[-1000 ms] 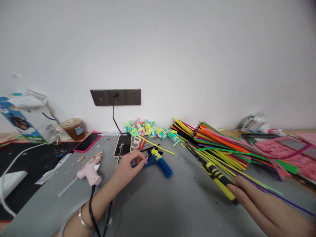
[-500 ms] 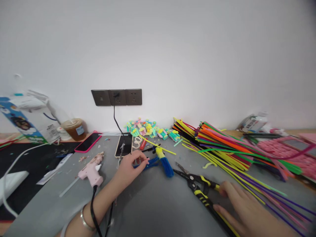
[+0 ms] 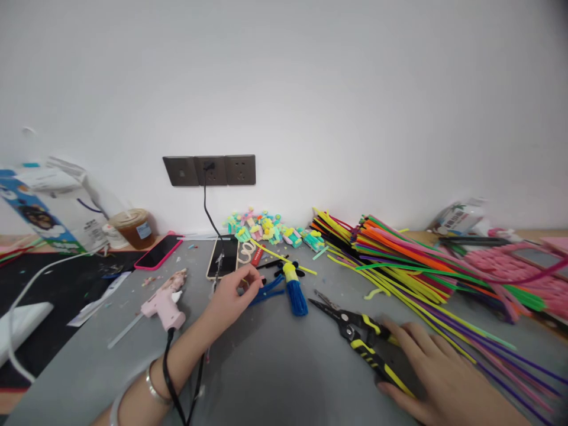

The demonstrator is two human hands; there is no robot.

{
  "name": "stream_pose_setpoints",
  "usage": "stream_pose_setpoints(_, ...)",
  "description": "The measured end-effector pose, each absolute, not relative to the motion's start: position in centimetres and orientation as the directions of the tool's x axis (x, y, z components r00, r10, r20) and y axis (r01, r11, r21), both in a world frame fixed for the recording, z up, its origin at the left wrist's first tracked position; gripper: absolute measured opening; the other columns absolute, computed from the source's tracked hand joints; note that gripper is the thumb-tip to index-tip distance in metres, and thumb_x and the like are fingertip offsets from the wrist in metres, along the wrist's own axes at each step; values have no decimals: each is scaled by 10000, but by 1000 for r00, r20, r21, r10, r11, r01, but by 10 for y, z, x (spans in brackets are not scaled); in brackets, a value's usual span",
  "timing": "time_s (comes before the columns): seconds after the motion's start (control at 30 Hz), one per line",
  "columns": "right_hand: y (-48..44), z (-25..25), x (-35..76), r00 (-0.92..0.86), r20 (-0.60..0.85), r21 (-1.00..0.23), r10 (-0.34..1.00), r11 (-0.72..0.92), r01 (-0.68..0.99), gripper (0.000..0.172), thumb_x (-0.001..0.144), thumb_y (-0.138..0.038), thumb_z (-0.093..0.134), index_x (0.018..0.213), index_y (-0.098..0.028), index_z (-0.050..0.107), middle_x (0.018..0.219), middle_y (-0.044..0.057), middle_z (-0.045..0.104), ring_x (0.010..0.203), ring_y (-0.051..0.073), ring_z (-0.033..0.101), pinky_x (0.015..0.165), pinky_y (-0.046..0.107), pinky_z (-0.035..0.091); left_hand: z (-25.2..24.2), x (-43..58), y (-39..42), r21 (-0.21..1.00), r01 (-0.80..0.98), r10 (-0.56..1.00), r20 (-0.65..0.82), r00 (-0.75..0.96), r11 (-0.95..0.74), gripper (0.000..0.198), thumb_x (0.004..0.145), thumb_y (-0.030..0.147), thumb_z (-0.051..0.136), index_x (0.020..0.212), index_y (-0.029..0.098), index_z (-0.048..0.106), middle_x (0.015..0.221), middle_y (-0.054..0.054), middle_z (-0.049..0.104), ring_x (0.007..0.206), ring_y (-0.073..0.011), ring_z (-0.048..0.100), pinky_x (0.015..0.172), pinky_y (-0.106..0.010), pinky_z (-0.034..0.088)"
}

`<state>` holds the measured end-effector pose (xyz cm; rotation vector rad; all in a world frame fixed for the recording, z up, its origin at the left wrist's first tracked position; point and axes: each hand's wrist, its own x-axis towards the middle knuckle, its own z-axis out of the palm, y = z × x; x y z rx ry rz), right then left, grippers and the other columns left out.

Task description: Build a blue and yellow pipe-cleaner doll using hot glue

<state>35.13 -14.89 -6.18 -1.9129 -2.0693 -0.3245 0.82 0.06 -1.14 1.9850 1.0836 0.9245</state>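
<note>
My left hand (image 3: pixel 237 291) is closed in a pinch above the table. A tiny dark bit shows at its fingertips, too small to name. Just right of it lie several blue pipe cleaner pieces (image 3: pixel 269 291). Beyond these is a small figure of yellow and blue pipe cleaner (image 3: pixel 294 290), with black pieces around its top. A pair of long-nosed pliers (image 3: pixel 348 332) with black and yellow handles lies on the grey table, jaws slightly apart and pointing at the figure. My right hand (image 3: pixel 437 367) rests by the handles, fingers spread and not wrapped around them.
A pink glue gun (image 3: pixel 164 307) lies at left, its black cord passing my left forearm. Phones (image 3: pixel 158 252), an iced drink cup (image 3: pixel 133 228) and finished pastel pieces (image 3: pixel 266 229) stand toward the wall. A large pile of coloured pipe cleaners (image 3: pixel 399 260) covers the right side.
My right hand has loosened from the pliers' handles and its fingers have spread, leaving the pliers on the table. My left hand has shifted slightly left, away from the figure.
</note>
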Motion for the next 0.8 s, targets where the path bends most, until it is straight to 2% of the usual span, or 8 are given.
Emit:
stream_pose_setpoints(0.1, -151, -62, 357, -111, 324, 9, 939, 115, 993, 490, 613, -306, 634, 1082, -176, 693, 1006, 145, 714, 859, 323, 703, 745, 429, 570, -14, 7, 2, 836, 381, 889, 242, 390, -395, 191, 903, 340, 544, 811, 180, 591, 777, -15, 642, 727, -158, 605, 679, -257, 449)
stream_pose_setpoints(0.2, -155, -59, 362, -10, 328, 13, 945, 6, 1000, 384, 593, -308, 621, 954, -195, 685, 963, 171, 716, 835, 377, 691, 666, 467, 551, -15, 7, 2, 863, 348, 896, 228, 381, -367, 181, 875, 344, 589, 803, 179, 610, 775, -22, 674, 708, -157, 613, 676, -259, 452)
stream_pose_setpoints(0.3, -158, -47, 352, 86, 335, -123, 938, -47, 991, 335, 666, -369, 611, 969, -228, 641, 927, 160, 729, 814, 374, 697, 642, 463, 541, -14, 9, 2, 920, 240, 900, 203, 386, -310, 183, 846, 355, 637, 814, 176, 616, 778, -33, 707, 714, -162, 632, 681, -259, 460)
stream_pose_setpoints(0.4, -157, -33, 320, 87, 297, -351, 951, 24, 936, 306, 736, -397, 588, 1003, -248, 604, 875, 99, 737, 733, 294, 710, 611, 381, 542, -11, 11, 0, 962, 142, 893, 154, 422, -233, 244, 851, 406, 657, 808, 170, 611, 792, -53, 732, 731, -163, 643, 684, -255, 462)
stream_pose_setpoints(0.47, -153, -29, 291, 55, 288, -440, 956, 81, 894, 337, 720, -365, 585, 1034, -243, 595, 872, 79, 734, 725, 268, 710, 611, 346, 535, -8, 12, -2, 971, 120, 881, 130, 456, -205, 279, 859, 433, 663, 803, 164, 615, 807, -63, 736, 723, -152, 629, 664, -242, 453)
stream_pose_setpoints(0.63, -144, -31, 238, 68, 254, -506, 965, 73, 859, 398, 693, -262, 562, 1091, -245, 570, 876, 53, 706, 777, 261, 688, 680, 342, 509, -4, 11, -8, 980, 2, 849, 172, 499, -199, 342, 818, 481, 719, 789, 159, 607, 848, -63, 695, 738, -141, 598, 619, -215, 438)
stream_pose_setpoints(0.8, -137, -40, 229, 72, 269, -519, 960, 82, 851, 383, 669, -234, 559, 1051, -254, 562, 826, 30, 689, 757, 253, 679, 652, 313, 487, -4, 12, -10, 969, -118, 810, 247, 531, -218, 342, 815, 463, 736, 787, 161, 578, 827, -35, 635, 689, -112, 548, 599, -201, 419)
